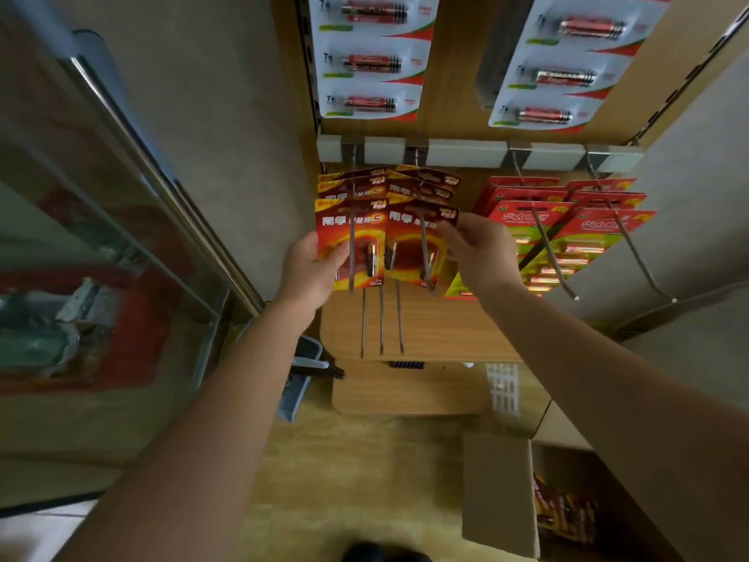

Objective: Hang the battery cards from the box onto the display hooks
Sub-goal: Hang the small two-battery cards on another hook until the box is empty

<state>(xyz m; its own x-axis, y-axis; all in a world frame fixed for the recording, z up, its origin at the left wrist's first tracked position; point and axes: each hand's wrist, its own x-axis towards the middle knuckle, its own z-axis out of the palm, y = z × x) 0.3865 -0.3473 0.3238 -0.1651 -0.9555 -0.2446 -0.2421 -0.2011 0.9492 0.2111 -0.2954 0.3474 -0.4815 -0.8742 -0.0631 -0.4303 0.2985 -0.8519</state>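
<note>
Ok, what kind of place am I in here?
Most likely a small shop: battery cards hang on display hooks, a cardboard box of more stock sits on the floor, and a glass case stands alongside.

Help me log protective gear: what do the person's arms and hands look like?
The left forearm and right forearm are bare, with no sleeves in view. The left hand and right hand show no gloves, rings, watch or bands.

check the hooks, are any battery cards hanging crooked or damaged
The rear cards on the second hook sit tilted, corners fanned out. The right hand pinches the right front card; the left hand grips the left front card. No damage shows.
</note>
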